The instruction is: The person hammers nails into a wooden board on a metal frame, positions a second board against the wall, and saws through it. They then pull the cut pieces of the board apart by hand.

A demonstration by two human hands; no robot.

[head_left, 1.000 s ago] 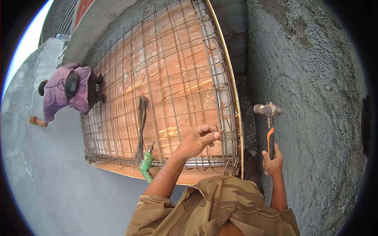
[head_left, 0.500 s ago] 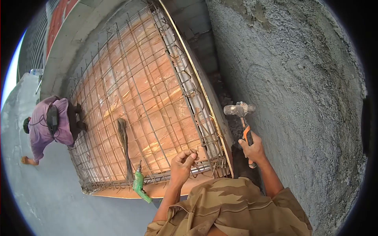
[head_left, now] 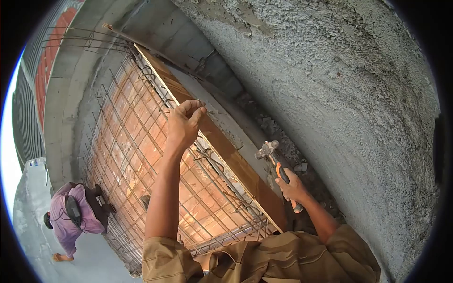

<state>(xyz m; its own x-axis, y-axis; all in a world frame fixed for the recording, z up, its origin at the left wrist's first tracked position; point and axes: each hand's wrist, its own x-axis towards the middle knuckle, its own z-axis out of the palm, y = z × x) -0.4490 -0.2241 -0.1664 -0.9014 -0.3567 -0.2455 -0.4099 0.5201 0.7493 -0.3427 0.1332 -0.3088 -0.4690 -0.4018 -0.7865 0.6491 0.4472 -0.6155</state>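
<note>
My right hand (head_left: 291, 187) is wrapped round the orange-and-black handle of a hammer (head_left: 267, 149), its grey metal head pointing up and left. The hammer is beside a plywood form board (head_left: 233, 158), apart from it. My left hand (head_left: 185, 123) reaches forward over the board's upper edge, thumb and fingers pinched together. A tiny dark tip shows at the fingertips, too small to name. Left of the board lies a grid of steel rebar (head_left: 137, 137) over reddish plywood sheeting (head_left: 200, 177).
A rough grey plastered wall (head_left: 339, 104) rises on the right. Rubble (head_left: 295, 151) lies in the gap below it. At the left, a person in a purple shirt (head_left: 71, 207) bends over a grey surface. Rebar ends (head_left: 66, 40) stick out at the far left corner.
My left hand has moved forward from the near end of the rebar grid to the board's edge. The view has turned to the right, and the green drill is out of sight.
</note>
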